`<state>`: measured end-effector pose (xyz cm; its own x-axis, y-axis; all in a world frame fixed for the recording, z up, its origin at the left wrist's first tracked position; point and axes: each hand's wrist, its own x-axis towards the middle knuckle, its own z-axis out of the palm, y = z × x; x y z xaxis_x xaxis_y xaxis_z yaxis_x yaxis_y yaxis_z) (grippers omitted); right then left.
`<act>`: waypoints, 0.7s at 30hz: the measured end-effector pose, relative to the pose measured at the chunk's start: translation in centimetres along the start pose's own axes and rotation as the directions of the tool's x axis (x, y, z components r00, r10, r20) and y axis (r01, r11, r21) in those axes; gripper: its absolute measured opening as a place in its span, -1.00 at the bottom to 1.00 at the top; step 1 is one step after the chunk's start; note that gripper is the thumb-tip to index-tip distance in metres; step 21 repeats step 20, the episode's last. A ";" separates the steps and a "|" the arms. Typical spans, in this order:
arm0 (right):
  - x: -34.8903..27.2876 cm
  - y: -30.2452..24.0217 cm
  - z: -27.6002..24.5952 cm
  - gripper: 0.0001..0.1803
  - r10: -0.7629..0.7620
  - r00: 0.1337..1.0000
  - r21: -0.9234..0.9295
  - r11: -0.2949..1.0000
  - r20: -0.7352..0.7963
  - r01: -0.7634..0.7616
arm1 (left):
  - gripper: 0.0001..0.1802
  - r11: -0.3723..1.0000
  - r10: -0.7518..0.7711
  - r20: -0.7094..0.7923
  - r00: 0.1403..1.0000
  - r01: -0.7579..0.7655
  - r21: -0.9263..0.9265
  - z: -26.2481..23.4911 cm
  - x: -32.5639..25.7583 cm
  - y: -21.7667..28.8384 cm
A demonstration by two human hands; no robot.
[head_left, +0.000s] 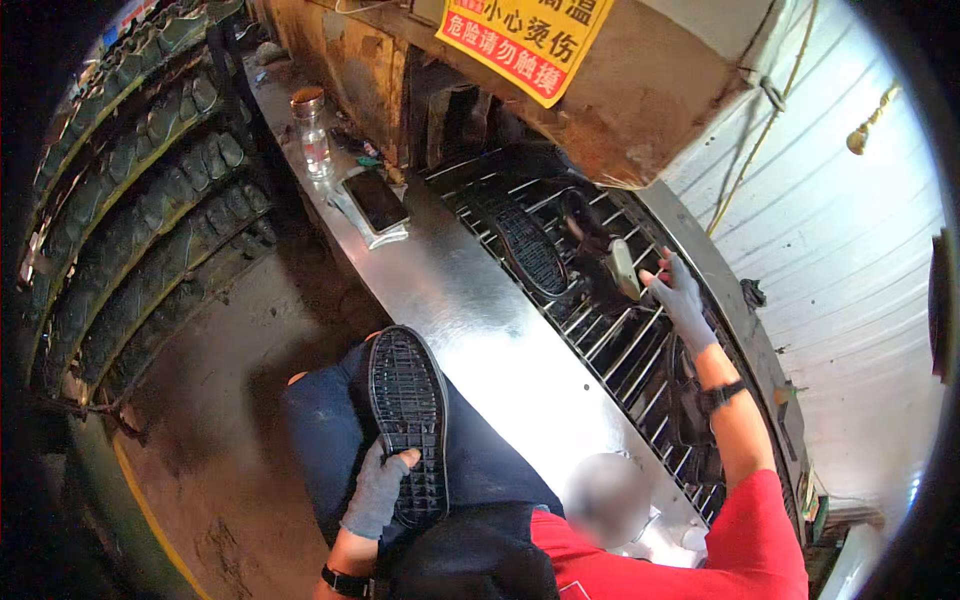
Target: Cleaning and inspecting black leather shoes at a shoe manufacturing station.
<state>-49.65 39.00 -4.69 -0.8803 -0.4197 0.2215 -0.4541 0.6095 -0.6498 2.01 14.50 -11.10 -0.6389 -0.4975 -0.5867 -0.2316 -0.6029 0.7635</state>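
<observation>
My left hand (378, 490), in a grey fingerless glove, grips the heel end of a black shoe sole (408, 385). The sole rests upright against my dark-trousered leg, its ridged tread facing up. On the right, my right hand (682, 302), gloved the same way, reaches over a rack of metal bars (590, 338). Its fingers are spread beside a pale block (623, 268) that looks like the top of a shoe last, set in a dark shoe (592, 235); whether they touch is unclear. Another black sole (532, 245) lies tread up on the bars.
A metal ledge (440, 270) runs beside the rack, with a phone (375, 200) on a cloth and a glass bottle (312, 140). Shelves of dark shoes (150, 190) stand left. A metal hood (640, 120) with a yellow-red sign (520, 40) overhangs the rack's far end.
</observation>
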 end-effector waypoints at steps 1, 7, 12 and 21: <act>1.2 0.4 0.5 -0.15 0.138 0.985 0.068 0.987 0.099 -0.145 | -0.57 0.999 0.032 0.022 0.999 -0.033 0.031 -0.1 0.2 -0.2; 1.7 0.7 6.0 -0.30 0.194 0.956 0.182 0.955 0.220 -0.235 | -0.53 0.996 0.089 0.044 0.995 -0.090 0.022 0.5 -0.8 0.4; 2.9 2.5 3.5 -0.44 0.345 0.897 0.394 0.811 0.275 -0.433 | -0.43 0.874 0.321 0.013 0.947 -0.301 0.381 0.6 -1.2 1.1; -11.7 2.2 2.5 0.02 0.042 0.755 0.686 0.389 0.654 -0.615 | -0.37 0.731 0.681 -0.052 0.731 -0.682 -0.017 -1.9 -2.7 4.7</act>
